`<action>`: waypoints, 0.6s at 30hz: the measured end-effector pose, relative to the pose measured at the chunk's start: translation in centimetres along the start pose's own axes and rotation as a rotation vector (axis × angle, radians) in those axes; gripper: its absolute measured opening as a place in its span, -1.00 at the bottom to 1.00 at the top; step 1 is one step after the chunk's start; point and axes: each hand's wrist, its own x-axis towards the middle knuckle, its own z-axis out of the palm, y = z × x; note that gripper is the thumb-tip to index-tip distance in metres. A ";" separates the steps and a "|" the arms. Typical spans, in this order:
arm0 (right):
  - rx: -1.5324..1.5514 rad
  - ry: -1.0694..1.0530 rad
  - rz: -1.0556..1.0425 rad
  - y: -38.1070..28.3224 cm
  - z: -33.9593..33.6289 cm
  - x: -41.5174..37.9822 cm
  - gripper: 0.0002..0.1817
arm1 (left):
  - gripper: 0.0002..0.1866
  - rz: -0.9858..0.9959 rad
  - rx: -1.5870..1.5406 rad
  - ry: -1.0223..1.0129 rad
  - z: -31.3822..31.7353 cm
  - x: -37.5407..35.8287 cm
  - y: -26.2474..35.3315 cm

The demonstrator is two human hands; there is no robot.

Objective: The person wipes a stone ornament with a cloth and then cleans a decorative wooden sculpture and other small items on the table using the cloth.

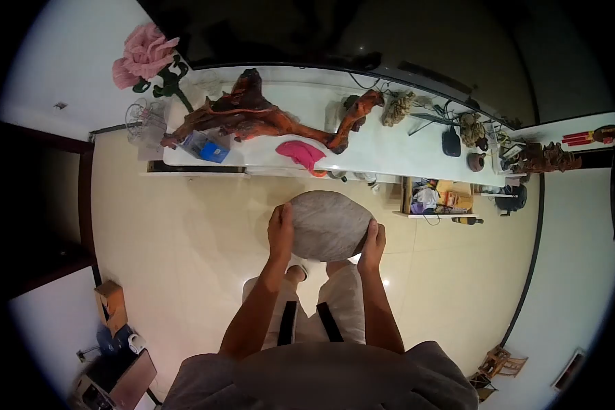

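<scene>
A flat, grey, roughly oval slab (329, 225) is held up in front of my body, above the floor. My left hand (280, 231) grips its left edge, with the thumb on the near face. At the right edge my right hand (373, 242) holds it the same way. The fingers behind the slab are hidden. Beyond it stands a long white cabinet (396, 147), bearing a reddish-brown driftwood piece (260, 116) and a bright pink cloth-like item (301, 154).
An open drawer (439, 198) full of small items juts out from the cabinet at right. A large pink flower (145, 55) stands at the back left. A cardboard box (111, 305) is at lower left, and a small wooden chair (502, 362) at lower right.
</scene>
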 end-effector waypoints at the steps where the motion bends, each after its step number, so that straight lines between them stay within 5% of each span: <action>1: 0.004 0.008 -0.019 0.0 -0.5 0.5 -0.58 | -0.48 0.013 0.005 -0.005 1.0 0.2 -0.4; 11: 0.007 -0.071 -0.169 -1.4 -9.0 9.6 -0.26 | -0.37 0.042 0.193 -0.108 13.3 0.7 1.2; 18: -0.224 0.025 -0.302 -0.7 -10.9 20.9 -0.30 | -0.31 0.115 0.094 -0.218 21.1 6.0 -1.7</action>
